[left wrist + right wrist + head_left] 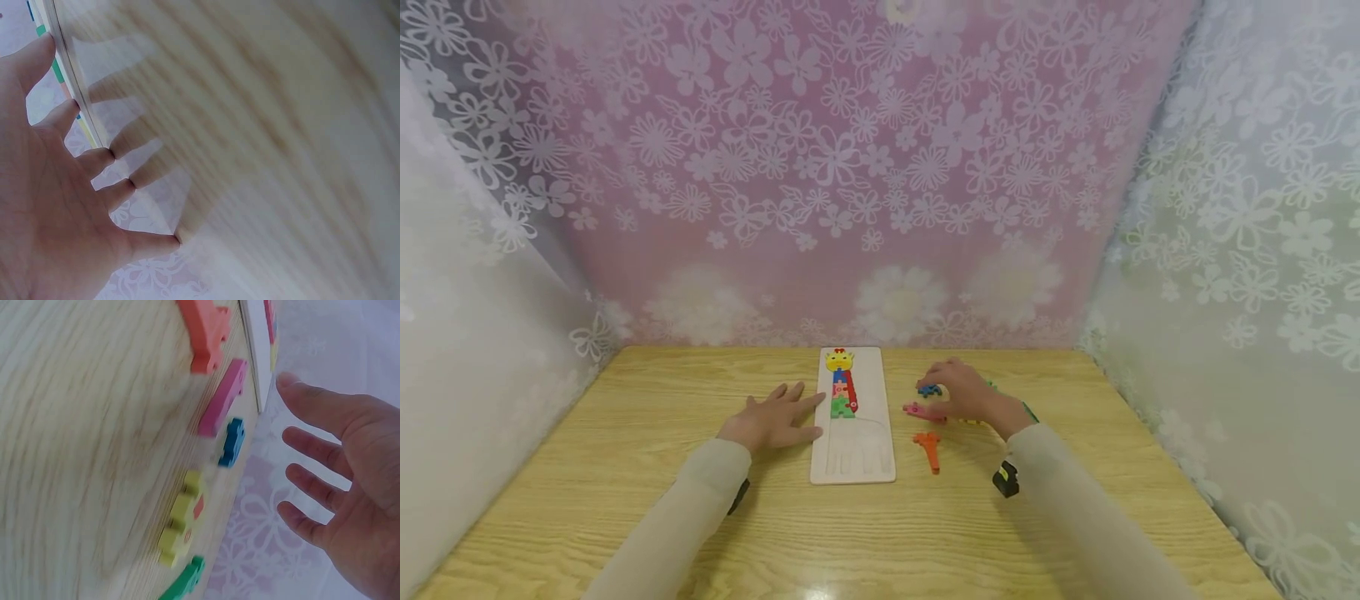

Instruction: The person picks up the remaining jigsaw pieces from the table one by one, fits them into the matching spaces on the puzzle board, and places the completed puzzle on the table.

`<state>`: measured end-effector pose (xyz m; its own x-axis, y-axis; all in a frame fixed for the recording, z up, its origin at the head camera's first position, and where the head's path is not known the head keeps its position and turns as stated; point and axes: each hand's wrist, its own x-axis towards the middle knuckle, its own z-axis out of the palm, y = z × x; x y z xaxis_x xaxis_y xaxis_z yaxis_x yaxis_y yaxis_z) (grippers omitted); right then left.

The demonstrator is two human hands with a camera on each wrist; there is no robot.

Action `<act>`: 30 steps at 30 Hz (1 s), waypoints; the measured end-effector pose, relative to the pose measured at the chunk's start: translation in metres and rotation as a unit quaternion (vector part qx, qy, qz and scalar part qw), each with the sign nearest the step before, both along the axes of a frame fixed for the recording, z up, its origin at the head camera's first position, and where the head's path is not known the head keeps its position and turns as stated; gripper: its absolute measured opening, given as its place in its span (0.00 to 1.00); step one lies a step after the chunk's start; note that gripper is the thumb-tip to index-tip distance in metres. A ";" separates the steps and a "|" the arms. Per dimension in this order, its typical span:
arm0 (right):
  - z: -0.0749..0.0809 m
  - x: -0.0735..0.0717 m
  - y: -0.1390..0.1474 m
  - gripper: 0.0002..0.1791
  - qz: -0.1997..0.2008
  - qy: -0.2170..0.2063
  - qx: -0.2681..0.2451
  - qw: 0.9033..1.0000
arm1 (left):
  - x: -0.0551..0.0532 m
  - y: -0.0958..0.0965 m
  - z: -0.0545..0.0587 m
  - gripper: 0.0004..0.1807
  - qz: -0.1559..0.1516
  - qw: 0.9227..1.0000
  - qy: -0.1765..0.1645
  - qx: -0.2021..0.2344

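Note:
A white puzzle board (854, 454) lies lengthwise on the wooden table. Its upper part holds a yellow giraffe head (839, 360) and blue, pink, green and red neck pieces; the lower recess is bare. My left hand (771, 421) is spread flat, thumb and index finger at the board's left edge. To the right of the board, my right hand (966, 393) hovers with relaxed fingers, holding nothing. Below it are a blue puzzle piece (232, 442) and a pink puzzle piece (223, 400). An orange puzzle piece (928, 452) lies nearer me.
A yellow puzzle piece (182, 515) and a green puzzle piece (182, 581) also lie on the table (1037, 533), mostly hidden by the right hand in the head view. Flowered cloth (880, 167) hangs behind the table and along both sides.

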<state>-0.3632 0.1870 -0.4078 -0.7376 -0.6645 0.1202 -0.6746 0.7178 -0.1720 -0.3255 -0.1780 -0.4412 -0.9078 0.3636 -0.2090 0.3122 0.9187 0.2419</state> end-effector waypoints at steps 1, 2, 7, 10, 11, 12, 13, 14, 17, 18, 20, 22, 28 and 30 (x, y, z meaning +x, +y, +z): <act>0.000 0.001 0.003 0.20 -0.003 0.000 0.001 1.000 | 0.000 0.000 0.000 0.42 -0.001 1.000 0.000 -0.001; 0.000 0.001 0.006 0.20 -0.006 0.000 0.003 1.000 | 0.000 0.000 0.000 0.42 -0.001 1.000 0.001 -0.001; 0.000 0.003 0.023 0.21 -0.015 0.001 0.002 1.000 | 0.000 -0.001 0.000 0.42 -0.002 1.000 0.001 -0.002; -0.002 0.002 0.032 0.21 -0.016 0.005 0.004 1.000 | 0.000 -0.001 0.001 0.42 -0.002 1.000 0.001 -0.001; -0.003 0.001 0.035 0.21 -0.018 0.004 0.005 1.000 | 0.001 -0.001 0.001 0.42 -0.001 1.000 0.001 -0.001; -0.004 0.001 0.038 0.21 -0.019 0.003 0.006 1.000 | 0.001 -0.001 0.001 0.42 -0.001 1.000 0.002 0.000; -0.006 0.000 0.040 0.21 -0.021 0.004 0.007 1.000 | 0.001 -0.001 0.001 0.41 -0.002 1.000 0.002 0.001; -0.006 0.000 0.042 0.21 -0.021 0.005 0.009 1.000 | 0.001 -0.001 0.001 0.41 -0.002 1.000 0.002 0.002; -0.008 0.001 0.048 0.22 -0.027 -0.001 0.008 1.000 | 0.001 -0.001 0.001 0.42 -0.002 1.000 0.001 0.002; -0.008 0.001 0.049 0.22 -0.028 -0.003 0.007 1.000 | 0.001 -0.001 0.001 0.42 -0.002 1.000 0.001 0.003; -0.008 0.002 0.053 0.22 -0.030 -0.006 0.006 1.000 | 0.001 -0.002 0.001 0.42 -0.002 1.000 0.001 0.003; -0.010 0.003 0.056 0.22 -0.032 -0.005 0.009 0.999 | 0.001 -0.002 0.000 0.42 -0.002 1.000 0.001 0.001; -0.017 0.006 0.066 0.22 -0.053 -0.016 0.004 0.998 | 0.000 -0.001 -0.001 0.42 -0.001 1.000 0.002 -0.001; -0.019 0.008 0.068 0.22 -0.062 -0.027 -0.002 0.998 | 0.000 -0.001 -0.001 0.42 0.000 1.000 0.001 0.000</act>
